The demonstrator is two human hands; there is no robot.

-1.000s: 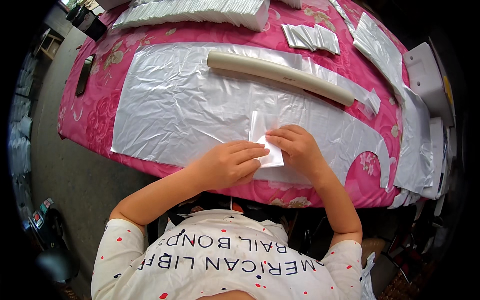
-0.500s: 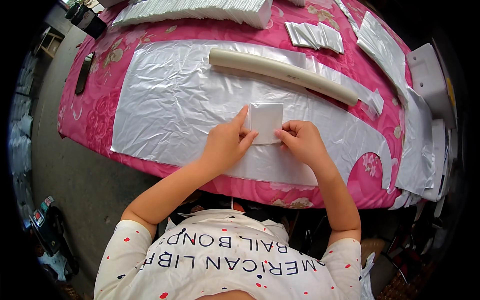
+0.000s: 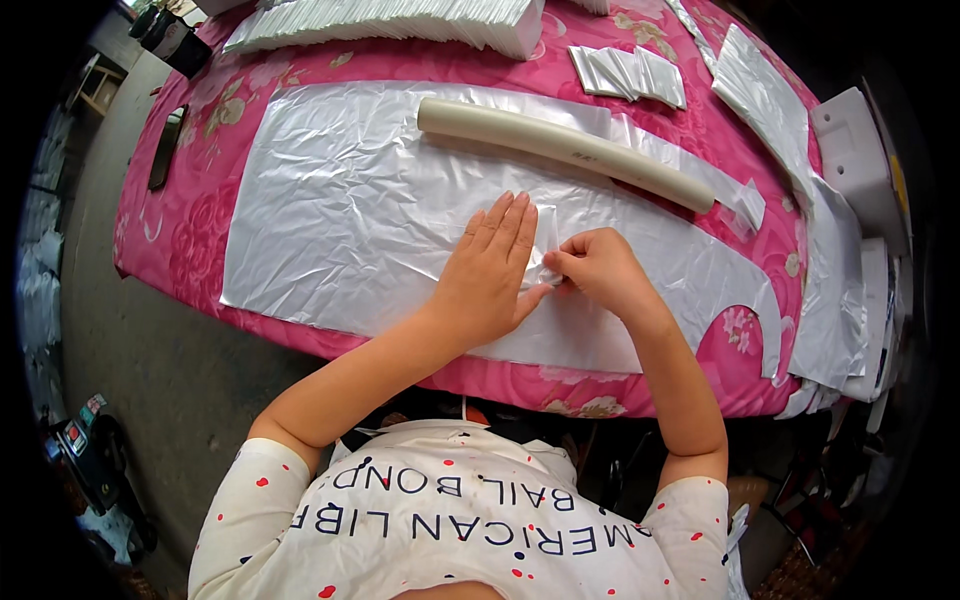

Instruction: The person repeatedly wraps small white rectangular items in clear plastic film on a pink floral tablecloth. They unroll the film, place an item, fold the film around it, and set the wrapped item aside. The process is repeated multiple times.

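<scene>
A small folded square of thin white plastic film (image 3: 546, 228) lies before me on a large silvery-white plastic sheet (image 3: 320, 200). My left hand (image 3: 488, 268) is laid flat over the square's left part, fingers stretched out and pointing away from me, hiding much of it. At the square's lower right edge, my right hand (image 3: 600, 272) pinches the film between thumb and fingers. Beyond both hands, a long cream-coloured tube (image 3: 560, 150) rests slantwise on the sheet.
A pink flowered cloth (image 3: 205, 235) covers the table. Long stacked folded film (image 3: 390, 28) sits at the far edge, with a smaller fanned pile (image 3: 630, 75) to its right. A phone (image 3: 167, 148) lies at left. More white sheets (image 3: 835, 270) and a white box (image 3: 858, 165) are at right.
My left hand has slid right and flattened over the folded square, where before only its fingertips touched the edge. The right hand has shifted slightly left, drawing at the corner.
</scene>
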